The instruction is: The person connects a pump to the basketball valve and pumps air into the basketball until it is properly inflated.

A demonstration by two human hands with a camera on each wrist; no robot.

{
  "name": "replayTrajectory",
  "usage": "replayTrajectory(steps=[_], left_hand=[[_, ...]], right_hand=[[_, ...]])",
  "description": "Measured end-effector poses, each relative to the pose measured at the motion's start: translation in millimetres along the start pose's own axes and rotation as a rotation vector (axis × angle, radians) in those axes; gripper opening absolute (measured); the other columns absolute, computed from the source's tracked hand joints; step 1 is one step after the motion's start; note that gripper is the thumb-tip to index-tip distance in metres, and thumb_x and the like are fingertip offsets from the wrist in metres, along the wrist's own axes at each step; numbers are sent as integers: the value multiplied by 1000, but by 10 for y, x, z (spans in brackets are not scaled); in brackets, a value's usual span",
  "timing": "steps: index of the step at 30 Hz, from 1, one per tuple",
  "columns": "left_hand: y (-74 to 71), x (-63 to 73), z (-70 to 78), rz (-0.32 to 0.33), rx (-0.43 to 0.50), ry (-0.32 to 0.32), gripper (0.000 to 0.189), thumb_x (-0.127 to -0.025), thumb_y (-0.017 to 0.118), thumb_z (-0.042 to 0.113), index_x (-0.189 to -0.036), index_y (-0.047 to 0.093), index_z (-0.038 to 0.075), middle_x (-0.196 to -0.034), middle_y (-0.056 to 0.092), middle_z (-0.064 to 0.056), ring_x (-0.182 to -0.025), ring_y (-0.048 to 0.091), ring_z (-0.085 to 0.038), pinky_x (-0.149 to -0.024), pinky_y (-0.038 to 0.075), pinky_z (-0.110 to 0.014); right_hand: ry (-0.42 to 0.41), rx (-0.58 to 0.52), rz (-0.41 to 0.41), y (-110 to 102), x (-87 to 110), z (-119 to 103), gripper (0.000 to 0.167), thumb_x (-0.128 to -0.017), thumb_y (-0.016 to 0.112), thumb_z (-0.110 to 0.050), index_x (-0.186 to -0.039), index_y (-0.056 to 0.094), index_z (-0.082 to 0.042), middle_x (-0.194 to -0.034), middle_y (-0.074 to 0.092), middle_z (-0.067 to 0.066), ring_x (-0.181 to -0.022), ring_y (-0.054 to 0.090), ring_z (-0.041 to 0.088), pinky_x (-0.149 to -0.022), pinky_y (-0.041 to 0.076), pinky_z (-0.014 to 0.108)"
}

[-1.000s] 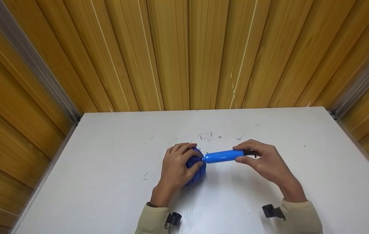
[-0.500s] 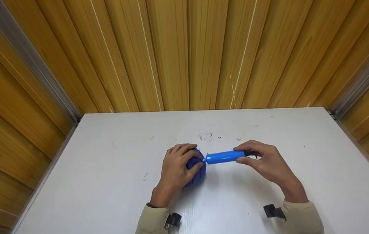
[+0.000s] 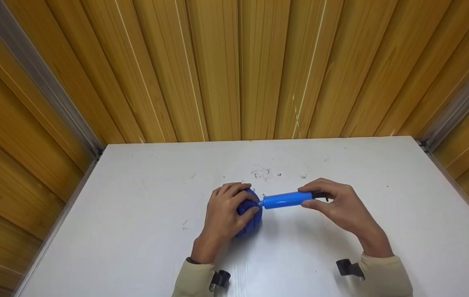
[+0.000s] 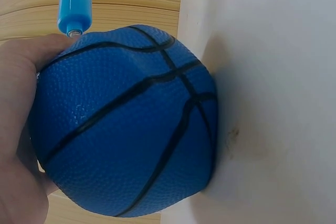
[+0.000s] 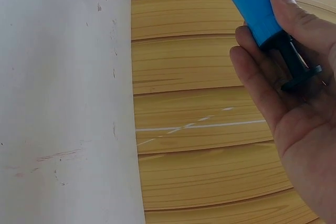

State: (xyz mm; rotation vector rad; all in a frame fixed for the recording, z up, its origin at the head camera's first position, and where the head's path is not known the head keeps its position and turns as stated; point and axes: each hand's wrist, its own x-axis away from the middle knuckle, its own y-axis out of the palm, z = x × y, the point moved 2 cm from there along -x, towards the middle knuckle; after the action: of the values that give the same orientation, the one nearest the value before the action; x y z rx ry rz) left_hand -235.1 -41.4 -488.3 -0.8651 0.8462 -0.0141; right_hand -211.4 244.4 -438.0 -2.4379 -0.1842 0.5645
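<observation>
A small blue basketball (image 4: 126, 129) with black lines sits on the white table, its surface partly dented in the left wrist view. My left hand (image 3: 225, 212) grips it from the left and above, thumb and fingers curled over it near the pump's tip. My right hand (image 3: 339, 206) pinches the rear end of a blue hand pump (image 3: 286, 200) between thumb and fingers. The pump lies nearly level, its nozzle end at the ball's right side. Its black handle (image 5: 294, 64) stands out a short way from the barrel inside my right palm. The needle inside the ball is hidden.
The white table (image 3: 143, 247) bears scuff marks (image 3: 261, 172) beyond the hands. Wood-patterned panels (image 3: 218, 70) rise behind it and at both sides. A black wrist mount sits on each beige sleeve (image 3: 383, 276).
The right hand and pump have shifted very slightly to the right and towards me. The left hand keeps its grip on the ball, almost still.
</observation>
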Motion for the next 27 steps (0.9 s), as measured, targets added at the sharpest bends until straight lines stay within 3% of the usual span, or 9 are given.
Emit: replayTrajectory(steps=[6,27], left_hand=[[2,1,1,4,-2,-9,22,-86,91,29,-103,81,19,-128,74,0,-123,65,-25,-104,52,-56],[27,16,-18,3,9,-4,21,-87,90,29,-102,80,19,-128,73,0,-123,64,-26,-104,51,-57]], right_hand=[[1,-21,-2,-1,6,-2,31,-88,88,-6,-118,81,-10,-111,75,-8,-97,71,17,-88,56,22],[-18,-10,6,-14,27,18,32,-87,88,-6,-117,81,-12,-111,76,-8,-98,71,16,-89,58,26]])
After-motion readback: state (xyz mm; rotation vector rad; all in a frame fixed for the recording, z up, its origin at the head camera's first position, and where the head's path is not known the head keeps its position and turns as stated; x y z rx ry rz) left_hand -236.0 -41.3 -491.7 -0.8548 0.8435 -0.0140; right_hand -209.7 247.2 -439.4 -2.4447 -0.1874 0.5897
